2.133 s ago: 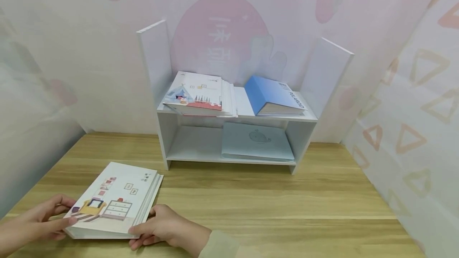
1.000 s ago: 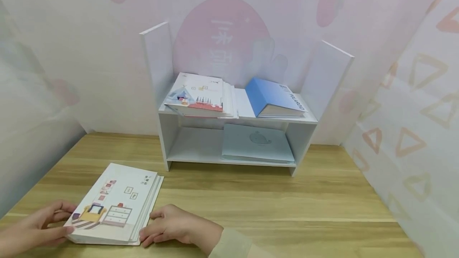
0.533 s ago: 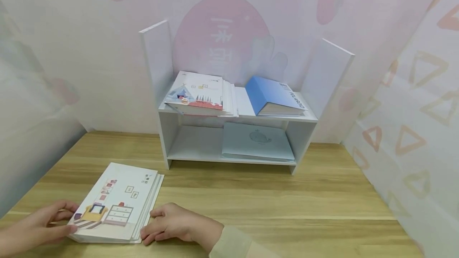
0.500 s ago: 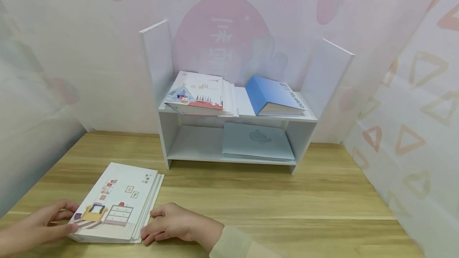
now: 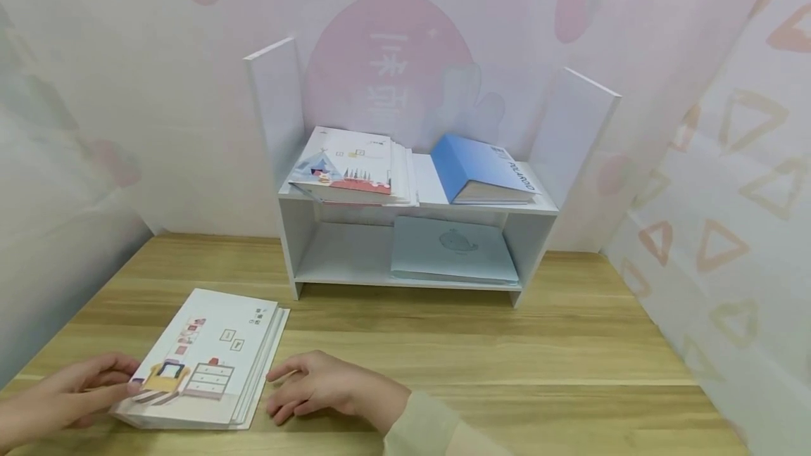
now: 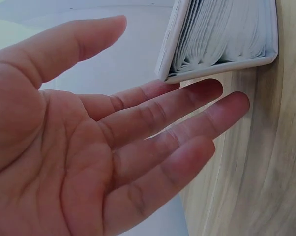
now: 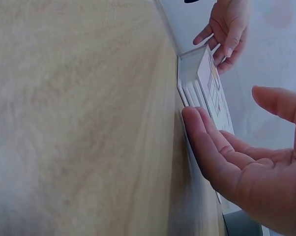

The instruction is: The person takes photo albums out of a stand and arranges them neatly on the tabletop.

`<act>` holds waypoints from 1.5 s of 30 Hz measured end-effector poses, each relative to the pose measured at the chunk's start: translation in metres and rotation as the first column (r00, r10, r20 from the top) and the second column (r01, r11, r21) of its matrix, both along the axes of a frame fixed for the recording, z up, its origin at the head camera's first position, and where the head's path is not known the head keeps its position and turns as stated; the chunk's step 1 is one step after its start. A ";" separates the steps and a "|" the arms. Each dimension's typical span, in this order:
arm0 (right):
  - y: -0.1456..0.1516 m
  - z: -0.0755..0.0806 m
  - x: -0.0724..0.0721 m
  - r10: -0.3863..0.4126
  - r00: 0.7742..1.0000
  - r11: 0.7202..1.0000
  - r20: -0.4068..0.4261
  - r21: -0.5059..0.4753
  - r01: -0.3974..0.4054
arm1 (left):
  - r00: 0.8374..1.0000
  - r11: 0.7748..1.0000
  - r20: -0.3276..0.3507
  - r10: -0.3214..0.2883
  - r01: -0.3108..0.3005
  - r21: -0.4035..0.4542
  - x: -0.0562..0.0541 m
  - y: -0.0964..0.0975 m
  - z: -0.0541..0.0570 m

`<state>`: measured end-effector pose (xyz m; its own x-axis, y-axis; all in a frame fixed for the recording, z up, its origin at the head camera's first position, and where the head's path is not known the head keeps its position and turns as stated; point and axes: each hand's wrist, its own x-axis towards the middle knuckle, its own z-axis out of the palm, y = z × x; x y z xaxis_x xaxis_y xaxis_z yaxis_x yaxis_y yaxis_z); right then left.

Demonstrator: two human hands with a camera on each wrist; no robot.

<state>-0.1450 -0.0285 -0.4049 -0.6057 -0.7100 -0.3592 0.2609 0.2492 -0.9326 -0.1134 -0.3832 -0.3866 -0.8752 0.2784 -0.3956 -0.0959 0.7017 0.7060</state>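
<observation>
A thick white photo album (image 5: 190,357) lies flat at the table's left front, its cover printed with a yellow armchair and a dresser. At its near left corner is my left hand (image 5: 76,393), thumb raised and fingers loosely extended. The left wrist view shows the index fingertip at the corner of the album (image 6: 271,56), the palm bare; whether it touches, I cannot tell. My right hand (image 5: 336,385) rests by the album's right side with a small gap between. Its fingers are relaxed and hold nothing, as the right hand (image 7: 251,157) shows in the right wrist view.
Behind stands a white two-tier shelf (image 5: 345,248). Its upper tier bears a white album with a tent picture (image 5: 348,160) and a blue POLAROID album (image 5: 484,164). A pale blue whale album (image 5: 453,252) lies on the lower tier. Printed cloth (image 5: 209,90) surrounds the wooden table (image 5: 507,371).
My right hand, earlier with its fingers at the album's right edge, has moved off to the right. My left thumb has lifted slightly at the corner. The album stays nearly in place.
</observation>
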 end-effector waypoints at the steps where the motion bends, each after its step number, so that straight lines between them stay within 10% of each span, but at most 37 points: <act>1: 0.002 0.000 -0.001 0.003 1.000 1.000 -0.011 0.004 -0.003 | 1.000 1.000 -0.005 -0.005 0.005 0.005 0.000 -0.001 -0.001; 11: 0.030 0.001 -0.004 -0.038 0.994 0.998 -0.106 0.039 0.042 | 1.000 1.000 0.010 0.017 -0.017 -0.006 -0.003 -0.012 -0.008; 16: 0.045 0.003 -0.008 -0.065 0.990 0.997 -0.121 0.025 0.069 | 0.995 0.996 -0.099 0.031 -0.039 -0.076 -0.005 -0.011 -0.004; 22: 0.060 0.011 -0.011 -0.075 0.986 0.997 -0.152 0.012 0.077 | 0.925 0.978 -0.375 0.054 -0.125 -0.168 -0.006 -0.003 0.000; 31: 0.077 0.019 -0.016 -0.130 0.962 0.990 -0.241 0.018 0.138 | 0.826 0.983 -0.554 0.099 -0.168 -0.074 -0.008 0.021 0.010; 45: 0.113 0.026 -0.024 -0.239 0.925 0.971 -0.294 -0.043 0.237 | 0.769 0.999 -0.637 0.044 -0.032 0.030 -0.025 0.065 0.021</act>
<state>-0.1686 0.0845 -0.3788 -0.8350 -0.5336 -0.1345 0.0246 0.2079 -0.9778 -0.1382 -0.3181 -0.3661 -0.9347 0.2406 0.2617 0.3541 0.6951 0.6257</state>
